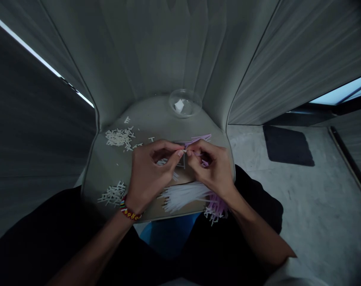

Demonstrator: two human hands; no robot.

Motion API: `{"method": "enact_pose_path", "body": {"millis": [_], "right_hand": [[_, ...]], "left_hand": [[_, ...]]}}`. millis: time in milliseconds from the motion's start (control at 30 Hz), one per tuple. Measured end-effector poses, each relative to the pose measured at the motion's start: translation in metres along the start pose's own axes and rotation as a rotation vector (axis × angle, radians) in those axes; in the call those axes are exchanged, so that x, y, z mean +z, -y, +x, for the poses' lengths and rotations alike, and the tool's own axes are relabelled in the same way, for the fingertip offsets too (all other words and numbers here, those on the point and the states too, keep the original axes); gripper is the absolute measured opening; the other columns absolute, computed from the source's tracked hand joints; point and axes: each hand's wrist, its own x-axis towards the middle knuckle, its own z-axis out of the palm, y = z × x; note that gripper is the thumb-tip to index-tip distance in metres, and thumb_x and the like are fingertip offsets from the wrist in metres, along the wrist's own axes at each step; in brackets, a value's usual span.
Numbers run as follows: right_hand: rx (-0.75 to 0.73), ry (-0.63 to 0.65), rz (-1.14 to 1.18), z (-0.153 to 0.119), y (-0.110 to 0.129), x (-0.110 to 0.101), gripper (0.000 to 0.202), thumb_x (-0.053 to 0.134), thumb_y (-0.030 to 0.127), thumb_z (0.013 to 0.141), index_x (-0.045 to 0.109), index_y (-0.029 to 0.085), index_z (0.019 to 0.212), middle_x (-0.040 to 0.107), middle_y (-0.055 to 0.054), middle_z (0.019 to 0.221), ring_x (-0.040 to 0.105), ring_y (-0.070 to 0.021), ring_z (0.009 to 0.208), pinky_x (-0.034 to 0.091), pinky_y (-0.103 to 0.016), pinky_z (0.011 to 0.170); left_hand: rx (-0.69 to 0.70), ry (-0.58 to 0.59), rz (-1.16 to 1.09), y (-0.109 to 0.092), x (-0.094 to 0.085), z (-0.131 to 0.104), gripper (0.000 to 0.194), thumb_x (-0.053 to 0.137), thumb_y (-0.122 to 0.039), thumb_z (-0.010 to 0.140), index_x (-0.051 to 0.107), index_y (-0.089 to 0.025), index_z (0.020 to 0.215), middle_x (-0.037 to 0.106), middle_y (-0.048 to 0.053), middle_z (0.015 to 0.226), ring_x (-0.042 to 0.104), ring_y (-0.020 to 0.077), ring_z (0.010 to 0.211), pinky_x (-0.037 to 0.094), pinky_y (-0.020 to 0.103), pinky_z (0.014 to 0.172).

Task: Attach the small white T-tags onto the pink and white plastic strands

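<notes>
bare forearms (pixel 254 226) lead to left hand (pixel 150 171) and right hand (pixel 213 165), which pinch a small pale piece (pixel 184 150) between them.

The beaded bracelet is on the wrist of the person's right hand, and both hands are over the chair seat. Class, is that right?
Not quite: the head view shows the beaded bracelet on the wrist of the left hand, not the right hand. Both are indeed over the chair seat.
</notes>
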Motion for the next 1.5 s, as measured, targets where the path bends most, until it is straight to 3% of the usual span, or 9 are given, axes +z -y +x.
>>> {"method": "enact_pose_path", "body": {"millis": [200,367,967,1500], "right_hand": [[-0.039,-0.018,-0.053,-0.0010,0.0014,0.0011,0.015,0.058,0.024,0.094,0.066,0.019,0.083,0.058,0.003,0.068,0.046,-0.0091,0.056,0.036,-0.024,0.056],[-0.088,-0.045,-0.129,-0.0013,0.0032,0.0011,0.016,0.060,0.025,0.094,0.064,0.020,0.079,0.053,0.004,0.063,0.046,-0.0099,0.054,0.038,-0.024,0.056],[-0.163,-0.101,-0.287,-0.0063,0.0003,0.0075,0.015,0.057,0.025,0.098,0.065,0.020,0.086,0.064,0.001,0.072,0.054,-0.0115,0.062,0.042,-0.025,0.063],[-0.140,-0.018,-0.230,-0.0057,0.0019,0.0032,0.014,0.055,0.024,0.100,0.066,0.021,0.092,0.070,0.000,0.079,0.060,-0.0128,0.066,0.046,-0.026,0.066]], "left_hand": [[-0.038,0.000,0.021,0.0033,0.0017,-0.0011,0.006,0.073,-0.025,0.085,0.077,-0.023,0.089,0.079,0.003,0.092,0.075,0.0198,0.083,0.061,0.031,0.077],[-0.002,-0.034,0.060,0.0074,0.0042,-0.0038,0.006,0.071,-0.026,0.087,0.076,-0.024,0.090,0.079,0.002,0.094,0.075,0.0195,0.086,0.060,0.032,0.080],[0.145,-0.078,0.246,0.0054,0.0052,-0.0057,0.009,0.067,-0.022,0.089,0.075,-0.026,0.091,0.075,0.002,0.092,0.072,0.0204,0.088,0.058,0.036,0.081],[0.182,-0.059,0.301,0.0074,0.0026,-0.0044,0.010,0.066,-0.023,0.090,0.076,-0.028,0.090,0.077,0.000,0.090,0.071,0.0198,0.085,0.056,0.036,0.084]]}}
